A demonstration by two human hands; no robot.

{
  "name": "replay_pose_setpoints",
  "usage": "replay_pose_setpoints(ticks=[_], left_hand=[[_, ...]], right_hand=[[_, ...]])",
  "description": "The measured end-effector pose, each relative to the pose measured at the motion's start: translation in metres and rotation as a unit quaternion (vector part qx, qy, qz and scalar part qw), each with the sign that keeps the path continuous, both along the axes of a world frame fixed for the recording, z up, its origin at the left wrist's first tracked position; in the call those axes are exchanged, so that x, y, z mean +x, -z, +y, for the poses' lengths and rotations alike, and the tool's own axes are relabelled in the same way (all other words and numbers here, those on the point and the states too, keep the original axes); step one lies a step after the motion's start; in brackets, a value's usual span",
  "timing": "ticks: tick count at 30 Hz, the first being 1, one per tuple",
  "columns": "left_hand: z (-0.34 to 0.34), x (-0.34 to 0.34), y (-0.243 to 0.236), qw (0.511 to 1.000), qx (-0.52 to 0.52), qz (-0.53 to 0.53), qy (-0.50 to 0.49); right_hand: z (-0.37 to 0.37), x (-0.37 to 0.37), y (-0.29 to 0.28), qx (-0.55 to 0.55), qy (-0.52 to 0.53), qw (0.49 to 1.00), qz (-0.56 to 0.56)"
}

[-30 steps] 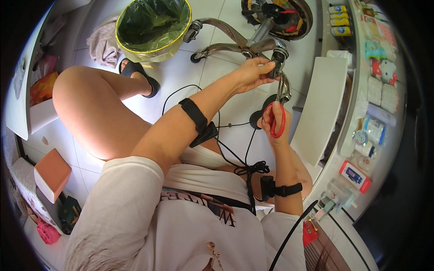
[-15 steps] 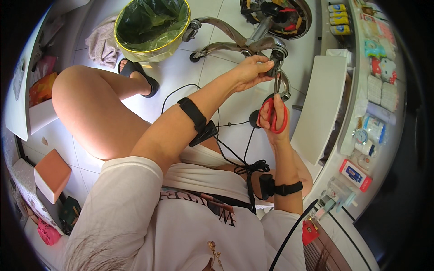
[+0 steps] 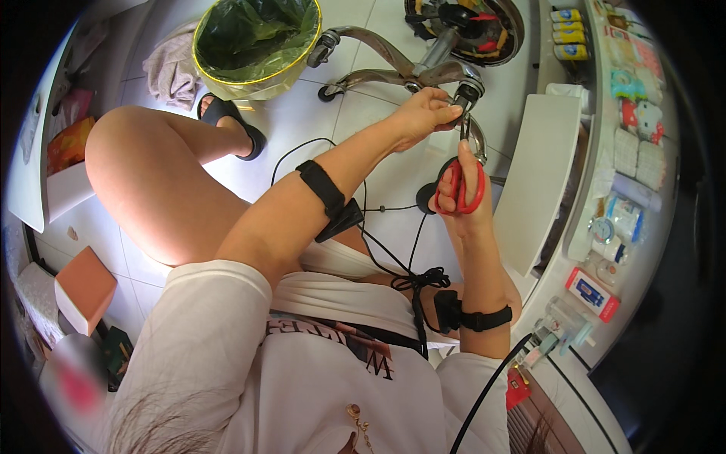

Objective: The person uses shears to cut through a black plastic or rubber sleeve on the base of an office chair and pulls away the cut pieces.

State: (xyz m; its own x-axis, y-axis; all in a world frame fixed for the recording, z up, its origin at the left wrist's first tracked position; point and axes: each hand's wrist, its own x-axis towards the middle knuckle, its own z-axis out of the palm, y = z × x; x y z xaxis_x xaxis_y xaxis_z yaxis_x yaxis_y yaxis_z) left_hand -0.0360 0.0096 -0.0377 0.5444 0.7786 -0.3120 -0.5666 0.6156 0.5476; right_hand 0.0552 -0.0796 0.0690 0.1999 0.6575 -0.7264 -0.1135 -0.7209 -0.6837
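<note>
Pale floor tiles [image 3: 299, 125] spread beneath a person seated with bare knees apart, a metal chair base lying within arm's reach. A long white shelf [image 3: 581, 246] runs down the right side, with yellow cans [image 3: 569, 36] stacked near its far end and a red-and-white box [image 3: 592, 293] toward its near end. A white panel [image 3: 533, 181] stands along the shelf's inner edge. The chair base [image 3: 439, 73] rests on the floor's far part, its legs splayed, one of them ending close beside a bin [image 3: 259, 89] lined with a green bag and rimmed in yellow. Behind the base sits a round dark-rimmed piece [image 3: 517, 41] with assorted bits inside. A crumpled cloth [image 3: 170, 68] lies on the floor left of the bin, near the person's black sandal [image 3: 227, 125]. The left hand [image 3: 425, 121] reaches across the body and grips a caster [image 3: 469, 92] at the end of the base's nearest leg, thumb on top. The right hand [image 3: 466, 178] clasps red-handled scissors [image 3: 482, 185], fingers through the loops, the blades pointing away from the body, just beside the caster's underside; whether the tips touch it cannot be told. Black straps [image 3: 321, 189] circle both forearms.
</note>
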Motion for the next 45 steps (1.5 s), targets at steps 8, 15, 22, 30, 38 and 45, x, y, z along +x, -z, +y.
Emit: replay_pose_setpoints(ticks=[8,15,22,30,38,45], left_hand=[[-0.001,0.003,-0.007,0.999,-0.021,0.021,0.018],[0.002,0.005,0.002,0.999,0.004,0.029,0.015],[0.002,0.01,0.005,1.0,-0.026,-0.012,0.009],[0.002,0.005,0.001,0.999,0.006,-0.014,0.049],[-0.002,0.005,-0.008,0.996,-0.052,-0.069,0.023],[-0.003,0.007,-0.01,0.997,-0.069,-0.017,-0.011]], right_hand=[[0.0,-0.013,0.02,0.036,0.01,0.99,-0.139],[0.002,-0.003,0.016,0.061,-0.01,0.996,-0.068],[-0.01,0.007,0.046,0.127,-0.043,0.982,-0.133],[-0.015,0.022,0.076,0.212,-0.047,0.967,-0.133],[-0.015,0.047,0.097,0.285,-0.112,0.892,-0.333],[-0.017,0.026,0.081,0.258,-0.051,0.949,-0.176]])
